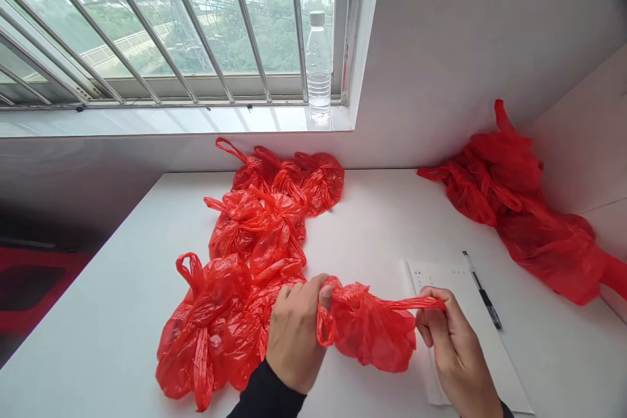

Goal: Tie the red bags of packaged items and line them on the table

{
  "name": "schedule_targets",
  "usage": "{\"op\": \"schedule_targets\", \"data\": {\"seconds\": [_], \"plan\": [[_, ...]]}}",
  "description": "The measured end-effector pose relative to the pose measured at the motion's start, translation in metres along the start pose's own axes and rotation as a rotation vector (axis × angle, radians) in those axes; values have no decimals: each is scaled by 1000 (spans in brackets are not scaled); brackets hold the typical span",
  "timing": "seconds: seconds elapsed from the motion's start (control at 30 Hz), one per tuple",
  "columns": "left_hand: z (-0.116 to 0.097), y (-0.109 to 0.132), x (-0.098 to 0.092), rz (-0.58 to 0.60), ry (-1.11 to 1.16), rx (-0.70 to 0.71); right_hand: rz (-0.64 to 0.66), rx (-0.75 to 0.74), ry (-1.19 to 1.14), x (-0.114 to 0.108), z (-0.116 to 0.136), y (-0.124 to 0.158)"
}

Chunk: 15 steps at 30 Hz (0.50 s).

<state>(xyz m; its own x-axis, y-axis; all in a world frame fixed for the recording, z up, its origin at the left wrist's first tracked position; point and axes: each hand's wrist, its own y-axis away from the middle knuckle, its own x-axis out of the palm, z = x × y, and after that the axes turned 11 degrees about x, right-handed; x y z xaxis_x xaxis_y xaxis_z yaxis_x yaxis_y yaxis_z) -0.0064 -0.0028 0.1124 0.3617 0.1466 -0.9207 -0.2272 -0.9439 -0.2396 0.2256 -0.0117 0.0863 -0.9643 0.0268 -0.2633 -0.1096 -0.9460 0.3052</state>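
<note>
A small red plastic bag (375, 333) hangs between my two hands over the front of the white table. My left hand (300, 326) is closed on its gathered left side, where a loop of the bag sticks out below the thumb. With thumb and fingers, my right hand (450, 339) pinches one twisted handle, stretched taut to the right. Just left of my left hand lie several knotted red plastic bags (206, 313), bunched in rows back to the wall. Their contents look dark through the film and cannot be made out.
Under my right hand lies a white notepad (490, 359) with a black pen (484, 297) on it. More red bags (494, 176) are heaped at the back right against the wall. A clear water bottle (319, 65) stands on the windowsill by the barred window.
</note>
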Motion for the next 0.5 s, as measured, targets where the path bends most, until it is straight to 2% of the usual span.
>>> {"op": "schedule_targets", "data": {"seconds": [0.1, 0.23, 0.37, 0.5], "plan": [[20, -33, -1, -35, 13, -128, 14, -49, -5, 4, 2, 2], [37, -63, 10, -79, 102, -220, 121, -111, 85, 35, -4, -8], [29, -55, 27, -126, 120, -148, 100, -122, 131, 68, -27, -25], [30, -37, 53, -18, 87, -30, 206, -213, 202, 93, -56, -46]]}}
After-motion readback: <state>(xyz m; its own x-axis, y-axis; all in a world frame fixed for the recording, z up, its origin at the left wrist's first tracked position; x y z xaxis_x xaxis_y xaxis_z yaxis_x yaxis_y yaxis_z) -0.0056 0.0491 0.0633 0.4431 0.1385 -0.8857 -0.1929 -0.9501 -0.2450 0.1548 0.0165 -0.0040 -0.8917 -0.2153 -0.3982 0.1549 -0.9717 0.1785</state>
